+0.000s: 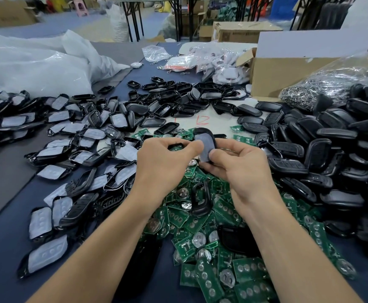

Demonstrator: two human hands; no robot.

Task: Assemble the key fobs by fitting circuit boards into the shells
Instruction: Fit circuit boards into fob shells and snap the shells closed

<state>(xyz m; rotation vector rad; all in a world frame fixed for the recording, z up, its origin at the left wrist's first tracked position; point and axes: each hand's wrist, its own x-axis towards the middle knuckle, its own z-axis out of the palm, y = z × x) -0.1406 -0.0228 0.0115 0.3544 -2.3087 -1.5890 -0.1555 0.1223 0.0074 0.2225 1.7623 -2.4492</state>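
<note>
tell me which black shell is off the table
The grey-padded shell held up between the left hand and right hand; all others lie on the table.

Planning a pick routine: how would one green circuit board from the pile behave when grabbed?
Probably stiff and light: the circuit boards look thin and flat. Likely to slide, since they lie loosely overlapped. Raised coin cells may snag neighbours.
</note>
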